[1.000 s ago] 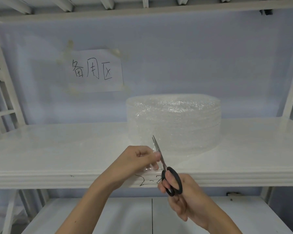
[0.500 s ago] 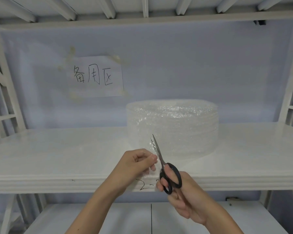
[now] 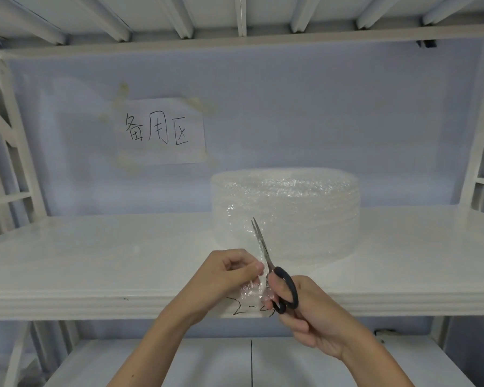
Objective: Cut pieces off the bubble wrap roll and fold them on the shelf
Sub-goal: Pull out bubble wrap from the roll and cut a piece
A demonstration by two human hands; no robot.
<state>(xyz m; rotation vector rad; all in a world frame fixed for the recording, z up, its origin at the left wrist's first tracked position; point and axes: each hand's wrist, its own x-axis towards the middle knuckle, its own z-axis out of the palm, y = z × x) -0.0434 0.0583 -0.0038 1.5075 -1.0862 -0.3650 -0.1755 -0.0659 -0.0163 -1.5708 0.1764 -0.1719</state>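
A wide clear bubble wrap roll (image 3: 291,216) lies flat on the white shelf (image 3: 95,261), right of centre. Its loose end (image 3: 250,289) reaches forward to the shelf's front edge. My left hand (image 3: 224,277) pinches that loose end between thumb and fingers. My right hand (image 3: 310,317) grips black-handled scissors (image 3: 274,277), fingers through the loops. The blades point up and away along the loose wrap, nearly closed, right beside my left fingertips.
A paper sign (image 3: 162,131) with handwritten characters is taped to the pale back wall. White frame posts stand at both sides. A lower shelf (image 3: 207,364) lies below my arms. Handwriting marks the front lip of the shelf under my hands.
The scissors sit slightly further into the wrap than a second ago. Both hands stay at the shelf's front edge. The view has tilted a little upward.
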